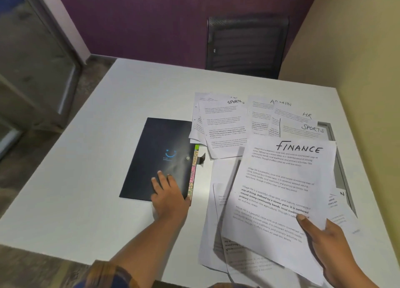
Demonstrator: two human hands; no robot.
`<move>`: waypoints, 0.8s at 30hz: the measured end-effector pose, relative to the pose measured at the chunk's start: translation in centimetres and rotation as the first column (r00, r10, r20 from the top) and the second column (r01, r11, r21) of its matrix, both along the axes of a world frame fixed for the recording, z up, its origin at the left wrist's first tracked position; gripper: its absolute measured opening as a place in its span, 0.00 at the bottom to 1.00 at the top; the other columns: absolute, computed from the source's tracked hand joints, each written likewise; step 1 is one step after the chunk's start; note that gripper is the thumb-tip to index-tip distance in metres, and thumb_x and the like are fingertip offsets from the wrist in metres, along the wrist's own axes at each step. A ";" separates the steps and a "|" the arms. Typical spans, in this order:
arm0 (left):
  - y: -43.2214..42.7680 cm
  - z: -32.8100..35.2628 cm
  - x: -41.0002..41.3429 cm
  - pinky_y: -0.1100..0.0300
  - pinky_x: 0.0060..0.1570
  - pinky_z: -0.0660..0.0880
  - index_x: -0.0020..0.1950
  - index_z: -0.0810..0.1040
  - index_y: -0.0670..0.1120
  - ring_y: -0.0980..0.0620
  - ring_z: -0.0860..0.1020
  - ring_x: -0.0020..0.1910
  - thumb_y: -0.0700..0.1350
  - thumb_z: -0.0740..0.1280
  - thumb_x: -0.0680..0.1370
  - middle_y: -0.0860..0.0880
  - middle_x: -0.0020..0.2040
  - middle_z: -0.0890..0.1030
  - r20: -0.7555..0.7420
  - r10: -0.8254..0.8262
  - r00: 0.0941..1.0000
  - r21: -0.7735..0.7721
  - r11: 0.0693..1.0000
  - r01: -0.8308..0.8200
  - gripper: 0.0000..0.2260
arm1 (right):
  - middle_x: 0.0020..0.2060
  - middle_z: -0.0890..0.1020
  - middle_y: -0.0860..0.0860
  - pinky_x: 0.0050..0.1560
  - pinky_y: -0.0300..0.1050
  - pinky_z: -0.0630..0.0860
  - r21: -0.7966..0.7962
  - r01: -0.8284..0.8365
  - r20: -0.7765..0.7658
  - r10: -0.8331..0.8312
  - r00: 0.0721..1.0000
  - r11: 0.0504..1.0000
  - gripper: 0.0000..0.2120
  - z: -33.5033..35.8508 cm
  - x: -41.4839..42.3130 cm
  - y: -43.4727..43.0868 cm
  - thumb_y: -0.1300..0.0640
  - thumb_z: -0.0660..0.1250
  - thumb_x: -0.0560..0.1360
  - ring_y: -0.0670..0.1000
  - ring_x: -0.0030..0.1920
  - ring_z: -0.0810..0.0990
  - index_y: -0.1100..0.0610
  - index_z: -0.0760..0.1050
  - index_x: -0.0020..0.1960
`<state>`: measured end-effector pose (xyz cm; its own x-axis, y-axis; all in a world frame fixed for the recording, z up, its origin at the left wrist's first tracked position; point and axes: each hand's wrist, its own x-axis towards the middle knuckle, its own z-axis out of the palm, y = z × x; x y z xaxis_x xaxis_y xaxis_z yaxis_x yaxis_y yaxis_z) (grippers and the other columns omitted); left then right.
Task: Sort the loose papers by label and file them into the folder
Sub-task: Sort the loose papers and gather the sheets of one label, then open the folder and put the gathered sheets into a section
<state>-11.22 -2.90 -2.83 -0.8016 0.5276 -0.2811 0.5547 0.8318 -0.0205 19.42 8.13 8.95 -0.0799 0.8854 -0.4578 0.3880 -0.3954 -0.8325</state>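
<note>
So the right hand (333, 242) is pinching the near right part of a sheet marked FINANCE (279, 192), thumb pressing on top of the print and the other fingers tucked under it, and the sheet is sitting tilted and lifted a bit above the loose papers (218, 222) lying under it. The left hand (168, 198) is lying flat with fingers spread on the near right corner of the dark folder (160, 158), which is lying closed on the white table (86, 179) just left of the papers. Coloured tabs (193, 175) are sticking out along the folder's right edge, with ADMIN readable on one. Farther back more sheets are overlapping: one reading SPORTS (225, 123), then ADMIN (259, 114), HR (296, 115) and another SPORTS (303, 130). A black chair (246, 47) is sitting past the far edge.
</note>
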 end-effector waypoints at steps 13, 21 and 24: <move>3.0 4.0 -3.3 0.50 0.52 0.77 0.76 0.61 0.47 0.37 0.76 0.62 0.38 0.63 0.79 0.37 0.80 0.48 0.136 -0.298 0.945 -0.283 0.902 0.326 0.26 | 0.45 0.82 0.47 0.46 0.42 0.71 0.032 -0.038 0.008 0.037 0.999 0.999 0.11 0.6 0.6 -0.3 0.63 0.69 0.77 0.41 0.45 0.77 0.57 0.78 0.59; 0.0 10.8 -6.2 0.53 0.44 0.75 0.69 0.70 0.43 0.44 0.81 0.54 0.58 0.61 0.79 0.45 0.78 0.61 -0.065 -0.175 0.982 -0.125 0.978 0.166 0.25 | 0.51 0.81 0.54 0.58 0.47 0.66 0.072 -0.121 0.064 0.116 0.991 0.990 0.15 1.5 -1.2 0.3 0.62 0.70 0.76 0.55 0.54 0.76 0.65 0.79 0.62; -1.5 12.0 -6.5 0.55 0.45 0.77 0.73 0.65 0.44 0.47 0.81 0.55 0.68 0.63 0.74 0.47 0.78 0.60 -0.120 -0.162 0.980 -0.096 0.984 0.151 0.37 | 0.50 0.81 0.56 0.57 0.47 0.66 0.068 -0.128 0.050 0.125 0.991 0.990 0.14 1.9 -2.3 0.5 0.62 0.70 0.76 0.55 0.53 0.75 0.66 0.79 0.61</move>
